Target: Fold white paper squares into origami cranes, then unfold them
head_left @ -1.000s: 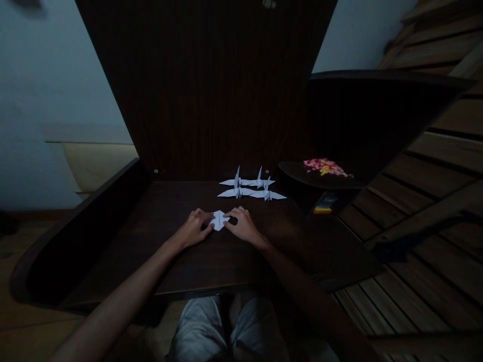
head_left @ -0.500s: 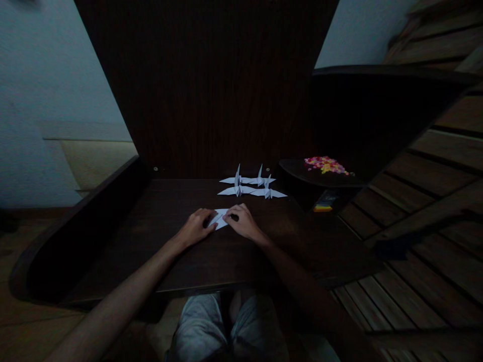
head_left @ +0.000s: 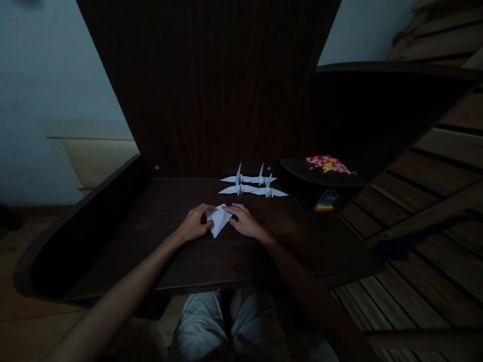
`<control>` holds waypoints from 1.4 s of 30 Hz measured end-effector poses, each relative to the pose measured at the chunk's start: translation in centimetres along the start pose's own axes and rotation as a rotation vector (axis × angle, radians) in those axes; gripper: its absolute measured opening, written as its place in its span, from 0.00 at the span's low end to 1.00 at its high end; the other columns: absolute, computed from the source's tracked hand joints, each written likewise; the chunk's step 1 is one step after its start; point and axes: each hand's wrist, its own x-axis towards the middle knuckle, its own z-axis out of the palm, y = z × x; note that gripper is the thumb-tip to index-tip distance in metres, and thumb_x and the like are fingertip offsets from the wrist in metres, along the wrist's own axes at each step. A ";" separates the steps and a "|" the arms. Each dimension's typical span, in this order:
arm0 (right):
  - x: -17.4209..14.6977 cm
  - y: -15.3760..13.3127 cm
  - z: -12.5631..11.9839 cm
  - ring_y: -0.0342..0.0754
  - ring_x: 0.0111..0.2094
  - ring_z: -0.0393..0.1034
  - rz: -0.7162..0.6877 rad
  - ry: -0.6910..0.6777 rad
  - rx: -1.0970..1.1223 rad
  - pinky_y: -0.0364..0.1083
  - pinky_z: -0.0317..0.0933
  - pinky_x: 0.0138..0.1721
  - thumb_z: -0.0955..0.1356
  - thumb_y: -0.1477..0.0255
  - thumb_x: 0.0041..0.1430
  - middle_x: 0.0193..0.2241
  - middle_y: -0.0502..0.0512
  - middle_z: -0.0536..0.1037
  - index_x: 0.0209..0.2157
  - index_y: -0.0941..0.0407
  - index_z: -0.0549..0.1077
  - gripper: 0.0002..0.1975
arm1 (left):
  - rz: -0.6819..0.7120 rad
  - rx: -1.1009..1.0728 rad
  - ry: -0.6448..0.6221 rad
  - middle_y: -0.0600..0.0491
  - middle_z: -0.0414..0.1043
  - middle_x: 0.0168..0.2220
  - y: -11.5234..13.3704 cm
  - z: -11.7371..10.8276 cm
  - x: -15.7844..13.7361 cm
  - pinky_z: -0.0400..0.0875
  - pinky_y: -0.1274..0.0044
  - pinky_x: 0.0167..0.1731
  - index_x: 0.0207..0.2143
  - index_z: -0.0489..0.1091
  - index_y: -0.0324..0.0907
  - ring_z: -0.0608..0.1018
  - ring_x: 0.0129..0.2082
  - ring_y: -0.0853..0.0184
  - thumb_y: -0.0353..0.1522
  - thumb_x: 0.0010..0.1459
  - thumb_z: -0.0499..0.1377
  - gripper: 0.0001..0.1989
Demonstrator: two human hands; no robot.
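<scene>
A folded piece of white paper (head_left: 219,220), kite-shaped with a point toward me, is held between my hands just above or on the dark desk (head_left: 181,266). My left hand (head_left: 196,222) grips its left edge, thumb on the near side and fingers behind. On the other side, my right hand (head_left: 243,220) has thumb and fingertips at the paper's right edge. Beyond my hands stand several white origami cranes (head_left: 238,187) in two rows, wings spread and tips touching or overlapping.
A small raised shelf (head_left: 294,165) at the right bears a pile of pink, red and yellow bits (head_left: 328,164). Below it sits a small dark item with a rainbow-coloured end (head_left: 324,207). A tall dark panel (head_left: 211,90) closes off the desk's back, and a raised side board (head_left: 83,221) edges the left.
The white paper has turned, from lying slantwise between my fingers to a kite shape pointing toward me. My right-hand fingers have straightened from a pinch and moved to its right edge.
</scene>
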 end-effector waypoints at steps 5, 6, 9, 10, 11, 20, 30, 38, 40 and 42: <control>0.1 0.2 -0.4 0.52 0.56 0.64 -0.051 0.074 0.096 0.55 0.56 0.56 0.68 0.78 0.53 0.46 0.57 0.75 0.43 0.54 0.73 0.15 | 0.065 0.114 -0.085 0.46 0.74 0.41 -0.5 -1.0 0.0 0.66 0.64 0.49 0.41 0.73 0.40 0.71 0.46 0.57 0.36 0.51 0.59 0.15; 0.1 0.2 -0.5 0.52 0.54 0.65 -0.051 0.088 0.101 0.54 0.58 0.56 0.68 0.78 0.52 0.46 0.57 0.75 0.42 0.54 0.73 0.15 | 0.078 0.122 -0.092 0.46 0.74 0.42 -0.6 -1.3 -0.1 0.65 0.63 0.50 0.41 0.73 0.40 0.70 0.48 0.56 0.37 0.51 0.60 0.16; 0.0 0.2 -0.9 0.52 0.53 0.67 -0.055 0.070 0.076 0.53 0.59 0.55 0.68 0.81 0.49 0.44 0.56 0.77 0.37 0.54 0.74 0.13 | 0.120 0.127 -0.139 0.46 0.74 0.43 -1.0 -2.0 -0.3 0.64 0.63 0.51 0.43 0.73 0.40 0.70 0.49 0.56 0.38 0.50 0.61 0.17; 0.0 0.2 -1.1 0.52 0.53 0.66 -0.063 0.044 0.059 0.54 0.58 0.55 0.67 0.82 0.47 0.44 0.55 0.77 0.35 0.54 0.74 0.13 | 0.139 0.124 -0.165 0.47 0.74 0.44 -1.1 -2.2 -0.3 0.64 0.64 0.51 0.43 0.73 0.41 0.71 0.48 0.57 0.37 0.50 0.61 0.18; -0.1 0.2 -1.3 0.53 0.55 0.65 -0.071 0.013 0.038 0.54 0.57 0.56 0.67 0.83 0.46 0.44 0.54 0.78 0.33 0.54 0.74 0.13 | 0.158 0.120 -0.190 0.47 0.74 0.45 -1.2 -2.4 -0.4 0.64 0.64 0.51 0.44 0.72 0.41 0.72 0.47 0.57 0.37 0.50 0.61 0.18; -0.9 -0.2 -2.1 0.58 0.60 0.58 -0.104 -0.052 -0.085 0.60 0.51 0.57 0.73 0.66 0.47 0.51 0.56 0.74 0.41 0.53 0.75 0.17 | 0.205 0.043 -0.189 0.47 0.74 0.46 -1.8 -2.4 -0.5 0.67 0.68 0.49 0.43 0.73 0.42 0.75 0.46 0.61 0.41 0.55 0.60 0.17; -0.8 0.0 -2.1 0.56 0.57 0.61 -0.132 -0.059 -0.097 0.58 0.54 0.55 0.72 0.69 0.49 0.50 0.56 0.75 0.43 0.53 0.75 0.17 | 0.236 0.092 -0.185 0.48 0.75 0.45 -1.3 -2.5 -0.5 0.66 0.67 0.49 0.44 0.73 0.42 0.74 0.45 0.61 0.39 0.57 0.58 0.15; -0.6 0.3 -1.9 0.55 0.56 0.63 -0.133 -0.053 -0.056 0.56 0.56 0.56 0.72 0.75 0.47 0.49 0.56 0.76 0.42 0.54 0.76 0.17 | 0.124 0.033 -0.177 0.46 0.71 0.51 -1.5 -2.3 -0.6 0.65 0.66 0.51 0.54 0.66 0.42 0.73 0.50 0.58 0.40 0.55 0.59 0.25; -0.6 0.4 -1.9 0.55 0.56 0.63 -0.134 -0.050 -0.048 0.57 0.56 0.56 0.72 0.74 0.48 0.49 0.56 0.76 0.41 0.54 0.76 0.16 | 0.102 0.028 -0.186 0.45 0.72 0.50 -1.6 -2.2 -0.6 0.65 0.66 0.51 0.55 0.64 0.42 0.73 0.49 0.58 0.41 0.55 0.59 0.26; -0.5 0.5 -1.9 0.55 0.56 0.63 -0.132 -0.051 -0.035 0.57 0.57 0.56 0.72 0.75 0.48 0.49 0.56 0.76 0.41 0.54 0.76 0.15 | 0.095 0.032 -0.193 0.45 0.72 0.50 -1.6 -2.2 -0.6 0.65 0.66 0.51 0.56 0.64 0.42 0.74 0.49 0.58 0.41 0.56 0.58 0.26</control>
